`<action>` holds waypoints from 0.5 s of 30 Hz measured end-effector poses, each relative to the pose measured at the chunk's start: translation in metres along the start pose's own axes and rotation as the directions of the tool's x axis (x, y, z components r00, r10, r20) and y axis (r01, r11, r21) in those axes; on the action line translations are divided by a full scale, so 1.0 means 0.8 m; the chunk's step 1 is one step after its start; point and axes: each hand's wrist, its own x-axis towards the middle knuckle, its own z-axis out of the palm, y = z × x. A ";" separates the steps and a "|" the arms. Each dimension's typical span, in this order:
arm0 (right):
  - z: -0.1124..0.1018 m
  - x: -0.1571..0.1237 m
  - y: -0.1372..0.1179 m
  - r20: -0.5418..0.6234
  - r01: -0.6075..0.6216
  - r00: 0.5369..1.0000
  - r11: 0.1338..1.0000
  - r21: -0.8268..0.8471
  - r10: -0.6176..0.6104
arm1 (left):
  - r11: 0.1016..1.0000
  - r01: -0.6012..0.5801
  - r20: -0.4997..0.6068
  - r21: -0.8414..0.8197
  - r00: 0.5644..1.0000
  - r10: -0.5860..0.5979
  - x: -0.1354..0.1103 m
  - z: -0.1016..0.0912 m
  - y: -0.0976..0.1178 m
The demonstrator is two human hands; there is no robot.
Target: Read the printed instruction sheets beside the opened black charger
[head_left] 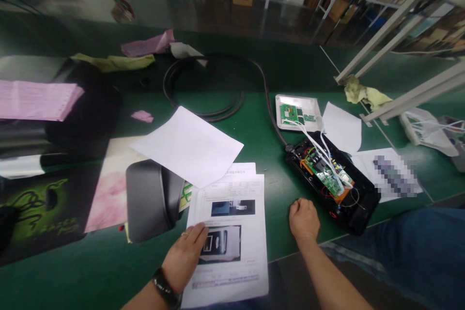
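Observation:
My left hand (186,253) lies flat on a printed sheet with photos (232,237) at the near edge of the green table (269,121), fingers stretched out. My right hand (303,220) rests on the table as a loose fist, empty as far as I can see, just left of an opened black device case (358,210). Green circuit boards (323,169) and white wires show inside the case. The wires run to a white cover (308,104) that holds another board. A thick black cable (203,82) loops from the case across the table.
A dark grey housing (148,198) sits left of the printed sheet, with a blank white sheet (187,145) above it. Pink papers (36,99) lie at the left, yellow cloths (365,94) by a white metal frame (410,92) at the right. Shelves with boxes stand behind.

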 end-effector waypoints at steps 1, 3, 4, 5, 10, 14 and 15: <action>0.000 0.000 0.000 0.006 0.000 1.000 1.000 0.002 0.000 | 1.000 0.024 0.027 0.018 0.999 -0.025 -0.005 0.002 0.008; -0.001 -0.001 -0.001 0.009 -0.003 1.000 1.000 0.002 0.003 | 0.997 0.074 0.062 0.034 0.995 -0.076 -0.014 0.005 0.027; -0.001 -0.001 -0.001 0.007 -0.002 1.000 1.000 -0.001 0.002 | 0.994 0.105 0.058 0.033 0.993 -0.106 -0.018 0.006 0.035; -0.001 -0.001 -0.002 0.004 -0.001 1.000 1.000 -0.003 0.001 | 0.990 0.139 0.040 0.027 0.989 -0.139 -0.021 0.007 0.044; 0.001 -0.001 -0.001 -0.005 0.003 1.000 1.000 -0.002 -0.003 | 0.974 0.228 -0.067 -0.009 0.971 -0.228 -0.028 0.018 0.065; 0.002 -0.001 0.000 0.000 -0.005 1.000 1.000 -0.005 0.005 | 0.983 0.186 -0.159 0.011 0.970 -0.182 -0.021 0.023 0.068; 0.003 -0.001 0.000 0.004 -0.010 1.000 1.000 -0.006 0.010 | 0.984 0.179 -0.201 0.013 0.964 -0.173 -0.018 0.023 0.068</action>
